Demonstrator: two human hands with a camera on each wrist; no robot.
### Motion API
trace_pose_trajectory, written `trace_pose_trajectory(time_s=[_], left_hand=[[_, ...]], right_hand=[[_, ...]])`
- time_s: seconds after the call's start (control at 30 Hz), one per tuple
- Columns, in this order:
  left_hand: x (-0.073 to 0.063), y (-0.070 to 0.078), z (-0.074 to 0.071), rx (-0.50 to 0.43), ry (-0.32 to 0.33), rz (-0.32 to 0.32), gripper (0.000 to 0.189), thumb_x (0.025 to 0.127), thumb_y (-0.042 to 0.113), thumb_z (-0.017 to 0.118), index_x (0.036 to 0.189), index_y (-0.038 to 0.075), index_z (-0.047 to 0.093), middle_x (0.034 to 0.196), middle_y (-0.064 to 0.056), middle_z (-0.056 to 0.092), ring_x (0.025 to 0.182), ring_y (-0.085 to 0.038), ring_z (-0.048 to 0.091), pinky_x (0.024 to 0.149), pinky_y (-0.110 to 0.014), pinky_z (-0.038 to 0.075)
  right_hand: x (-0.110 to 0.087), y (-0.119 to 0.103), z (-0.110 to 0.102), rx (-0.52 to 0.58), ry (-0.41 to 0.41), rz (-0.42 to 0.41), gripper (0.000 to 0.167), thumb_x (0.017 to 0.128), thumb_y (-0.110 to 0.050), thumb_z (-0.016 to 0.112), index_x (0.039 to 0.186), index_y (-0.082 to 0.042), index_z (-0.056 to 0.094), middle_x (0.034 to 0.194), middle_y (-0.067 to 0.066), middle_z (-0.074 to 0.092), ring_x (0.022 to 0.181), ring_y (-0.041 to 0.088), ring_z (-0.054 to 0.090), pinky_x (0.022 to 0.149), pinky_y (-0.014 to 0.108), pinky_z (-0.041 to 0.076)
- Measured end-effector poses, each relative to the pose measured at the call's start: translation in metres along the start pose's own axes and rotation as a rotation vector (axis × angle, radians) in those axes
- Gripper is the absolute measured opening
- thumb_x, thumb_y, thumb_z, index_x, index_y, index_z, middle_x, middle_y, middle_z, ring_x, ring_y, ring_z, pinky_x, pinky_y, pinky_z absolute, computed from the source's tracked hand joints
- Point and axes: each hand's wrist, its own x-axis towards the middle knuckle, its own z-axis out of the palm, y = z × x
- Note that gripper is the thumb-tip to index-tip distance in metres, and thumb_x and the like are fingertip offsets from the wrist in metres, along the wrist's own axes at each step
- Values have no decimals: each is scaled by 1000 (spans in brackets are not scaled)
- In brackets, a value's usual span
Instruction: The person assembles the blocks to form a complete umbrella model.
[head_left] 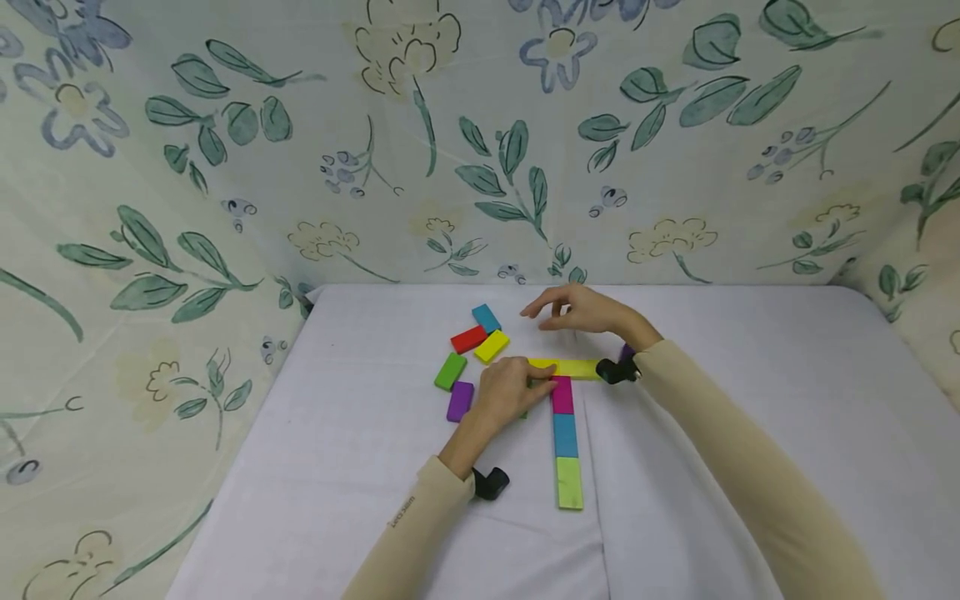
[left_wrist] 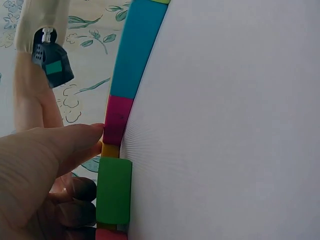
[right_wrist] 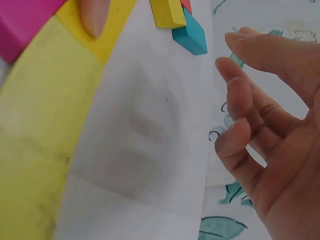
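Note:
Flat coloured blocks form a T on the white table. A magenta block (head_left: 562, 396), a blue block (head_left: 566, 435) and a lime block (head_left: 569, 483) make its stem. Along the top run a deep yellow block (right_wrist: 116, 22) and a paler yellow block (head_left: 579, 369). My left hand (head_left: 506, 390) rests at their junction, index fingertip on the deep yellow block and thumb at the magenta one's edge. A green block (left_wrist: 114, 190) is near its curled fingers. My right hand (head_left: 585, 310) hovers beyond the top bar, fingers loosely bent, holding nothing.
Left of the T lie loose blocks: blue (head_left: 486, 317), red (head_left: 468, 339), yellow (head_left: 492, 347), green (head_left: 450, 372) and purple (head_left: 460, 401). Another purple block (head_left: 627, 352) is partly hidden by the right wrist. A floral cloth (head_left: 480, 225) hangs behind the table.

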Motion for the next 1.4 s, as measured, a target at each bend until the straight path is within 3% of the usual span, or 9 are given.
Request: trace_pose_trajectory(time_s=[0.23, 0.37, 0.53, 0.77, 1.03, 1.4], left_hand=[[0, -2, -1, -5, -7, 13, 33, 94, 36, 77, 125, 25, 74, 112, 0, 80, 56, -7, 47, 48, -17, 30], [0, -3, -2, 1, -3, 35, 33, 95, 36, 76, 126, 25, 74, 94, 2, 80, 55, -7, 46, 46, -16, 29], [0, -2, -3, 4, -6, 46, 33, 95, 35, 76, 126, 23, 73, 66, 4, 64, 53, -8, 44, 45, -16, 27], [0, -3, -2, -12, -4, 40, 32, 95, 35, 76, 124, 21, 75, 53, 7, 46, 50, -8, 40, 44, -16, 24], [0, -5, -1, -14, 2, 52, 32, 95, 34, 77, 124, 19, 75, 50, 7, 41, 43, -9, 34, 44, -16, 22], [1, -4, -1, -4, 9, 54, 32, 95, 35, 77, 123, 21, 75, 55, 7, 56, 45, -9, 36, 45, -16, 23]], right_hand=[[33, -17, 11, 6, -130, -49, 34, 96, -11, 73, 130, -7, 72, 111, 15, 73, 90, 26, 61, 78, 32, 46], [42, -22, 16, 0, -175, -58, 35, 96, -12, 74, 131, -6, 72, 102, 13, 71, 86, 25, 59, 76, 31, 44], [52, -22, 22, -11, -206, -62, 35, 95, -13, 75, 129, -8, 73, 91, 10, 68, 81, 22, 57, 73, 27, 44], [59, -23, 30, 7, -244, -35, 35, 92, -9, 78, 126, -8, 75, 80, 11, 65, 74, 19, 54, 70, 24, 43], [57, -28, 35, -10, -229, 30, 35, 88, -5, 80, 122, -8, 77, 80, 8, 64, 72, 17, 53, 68, 22, 43], [55, -23, 35, -80, -172, 28, 31, 86, -6, 83, 116, -13, 80, 86, 7, 66, 78, 18, 56, 76, 27, 48]])
